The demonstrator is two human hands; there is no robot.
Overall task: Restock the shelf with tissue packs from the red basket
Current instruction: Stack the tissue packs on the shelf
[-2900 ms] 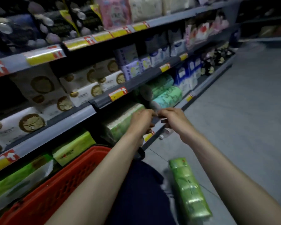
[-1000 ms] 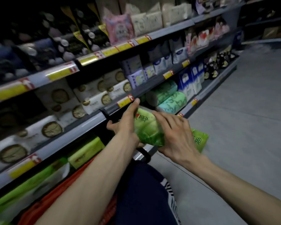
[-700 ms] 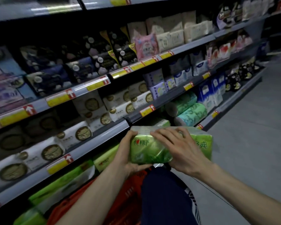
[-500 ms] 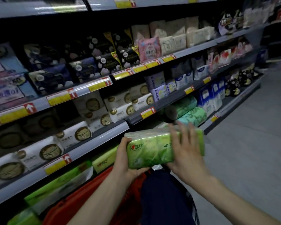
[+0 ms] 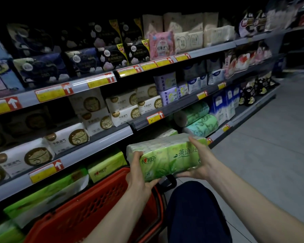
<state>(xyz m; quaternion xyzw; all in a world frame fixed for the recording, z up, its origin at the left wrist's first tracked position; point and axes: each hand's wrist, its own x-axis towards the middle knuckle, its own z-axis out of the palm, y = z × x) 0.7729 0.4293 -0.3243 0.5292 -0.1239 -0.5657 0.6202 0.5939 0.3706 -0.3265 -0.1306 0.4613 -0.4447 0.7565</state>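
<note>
A long green tissue pack [image 5: 167, 157] is held level in front of the bottom shelf, between both hands. My left hand [image 5: 138, 176] grips its left end from below. My right hand [image 5: 198, 162] clasps its right end, fingers over the far side. The red basket [image 5: 88, 207] stands under my left forearm, against the shelf unit; its inside is hidden. More green tissue packs [image 5: 105, 166] lie on the bottom shelf behind the basket.
The shelf unit [image 5: 102, 142] runs from left to far right with several tiers of white, dark and blue packs. Green paper rolls [image 5: 198, 123] lie on the bottom tier further right. Grey aisle floor [image 5: 263, 163] is on the right. My dark-trousered knee [image 5: 191, 207] is below the pack.
Both hands picked up the green pack and raised it in front of the shelf. My right hand slid from the pack's front to its right end. The view tilted up.
</note>
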